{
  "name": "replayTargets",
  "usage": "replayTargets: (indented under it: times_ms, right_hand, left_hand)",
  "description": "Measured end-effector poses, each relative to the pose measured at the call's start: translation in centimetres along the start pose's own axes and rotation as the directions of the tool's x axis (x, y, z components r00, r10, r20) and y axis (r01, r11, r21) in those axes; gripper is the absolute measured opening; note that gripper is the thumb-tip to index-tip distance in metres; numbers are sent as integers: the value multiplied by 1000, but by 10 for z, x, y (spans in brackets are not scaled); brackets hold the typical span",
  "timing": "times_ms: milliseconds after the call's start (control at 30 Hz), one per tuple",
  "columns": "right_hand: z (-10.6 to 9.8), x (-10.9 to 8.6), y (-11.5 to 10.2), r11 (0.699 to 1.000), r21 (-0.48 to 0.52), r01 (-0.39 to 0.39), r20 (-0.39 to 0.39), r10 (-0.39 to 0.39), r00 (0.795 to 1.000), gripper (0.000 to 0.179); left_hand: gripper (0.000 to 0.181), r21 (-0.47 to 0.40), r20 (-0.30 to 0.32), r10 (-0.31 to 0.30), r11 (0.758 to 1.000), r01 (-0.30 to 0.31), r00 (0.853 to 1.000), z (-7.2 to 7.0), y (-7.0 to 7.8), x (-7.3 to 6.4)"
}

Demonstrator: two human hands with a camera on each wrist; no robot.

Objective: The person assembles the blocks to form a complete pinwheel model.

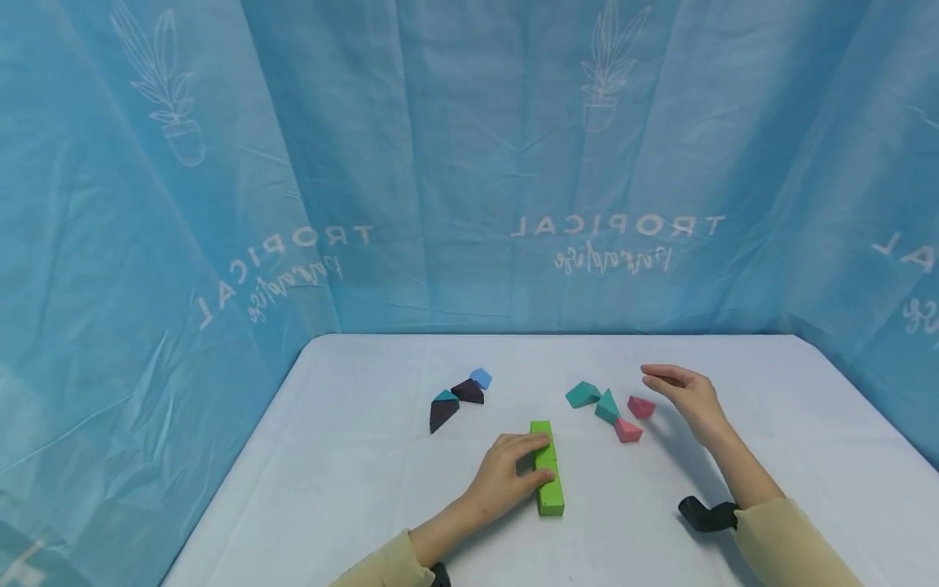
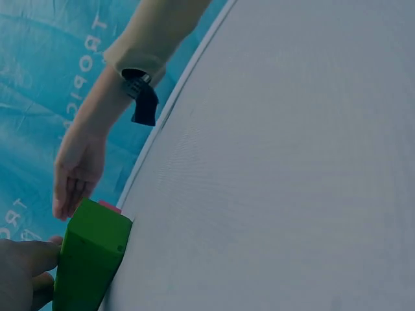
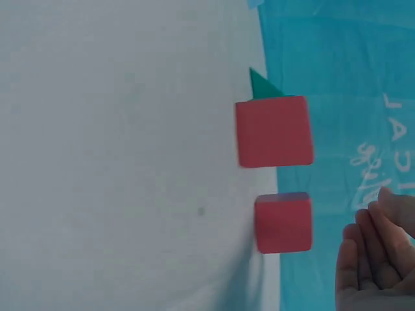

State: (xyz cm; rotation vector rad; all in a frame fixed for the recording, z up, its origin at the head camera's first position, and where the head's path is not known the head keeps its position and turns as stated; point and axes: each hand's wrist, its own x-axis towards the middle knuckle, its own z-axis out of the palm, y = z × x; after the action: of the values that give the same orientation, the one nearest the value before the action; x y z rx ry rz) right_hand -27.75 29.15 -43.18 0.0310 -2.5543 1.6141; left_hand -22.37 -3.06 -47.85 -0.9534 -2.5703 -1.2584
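My left hand [image 1: 499, 481] reaches across a long bright green block [image 1: 550, 493] with a seam partway along it. The fingertips rest over the far part and the thumb on the nearer part. In the left wrist view, fingers [image 2: 29, 259] meet the side of the green block [image 2: 91, 259]. My right hand [image 1: 693, 403] hovers empty, thumb and fingers extended, by a dark pink piece [image 1: 641, 407]. A second pink piece [image 1: 628, 430] lies closer, touching a teal piece [image 1: 607, 407]. In the right wrist view, the cupped palm [image 3: 382, 259] shows nothing held.
Another teal piece [image 1: 583, 395] lies behind. Farther left are two black pieces [image 1: 443, 413], one with a teal-blue face, and a small blue piece [image 1: 481, 377]. All lie on a white-covered table [image 1: 330, 456], with blue printed curtains [image 1: 469, 163] around it.
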Motion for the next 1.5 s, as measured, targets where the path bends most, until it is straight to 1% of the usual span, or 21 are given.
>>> replayTargets:
  times_ms: [67, 200, 367, 533, 767, 933, 1100, 1267, 1500]
  right_hand:
    - [1, 0, 7, 1000, -3, -16, 13, 16, 1000, 55]
    - [2, 2, 17, 1000, -15, -15, 23, 15, 1000, 53]
    - [2, 2, 23, 998, -57, 8, 21, -7, 1000, 52]
    - [1, 2, 29, 994, -107, 35, 30, -32, 999, 47]
    - [1, 3, 35, 981, -184, 65, 40, -59, 997, 41]
    - [3, 1, 37, 981, -186, 63, 54, -54, 997, 42]
    - [5, 1, 38, 978, -195, 74, 66, -62, 996, 43]
    - [3, 3, 40, 978, -200, 57, 61, -45, 997, 42]
    - [1, 9, 38, 975, -224, -3, 38, 12, 999, 53]
  left_hand:
    - [47, -4, 1, -3, 1000, 3, 1000, 0, 0, -1]
    - [47, -13, 1, -9, 1000, 9, 1000, 1, 1, -1]
    - [48, -11, -5, -16, 1000, 16, 1000, 0, 2, 0]
    - [48, -1, -7, -15, 1000, 15, 1000, 0, 2, 0]
    - [48, 7, -12, 0, 1000, 0, 1000, 0, 1, 1]
    - [48, 8, -19, 9, 1000, -9, 1000, 0, 1, 0]
    - [48, -1, -14, 2, 1000, -2, 1000, 0, 2, 0]
    - [48, -6, -6, 2, 1000, -2, 1000, 0, 2, -1]
    - [49, -1, -6, 5, 1000, -5, 1000, -1, 2, 0]
